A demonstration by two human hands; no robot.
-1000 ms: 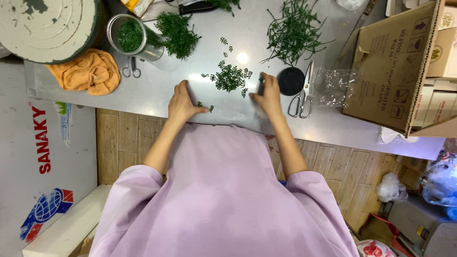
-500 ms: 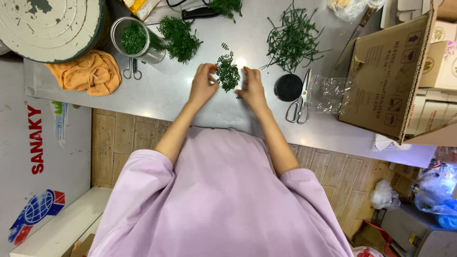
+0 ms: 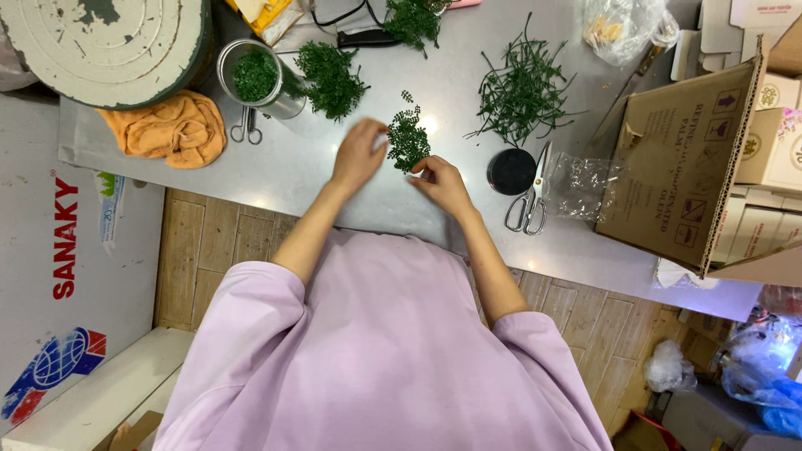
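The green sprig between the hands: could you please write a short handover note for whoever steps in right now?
Left hand: fingers closed on the upper side of the small green sprig, above the grey table.
Right hand: pinching the sprig's lower end.
Nearby: metal tin holding green bits, small scissors and an orange cloth to the left; pile of thin green stems, black lid and larger scissors to the right.
Done: some greenery sits in the tin.
Left: loose greenery lies in piles on the table.
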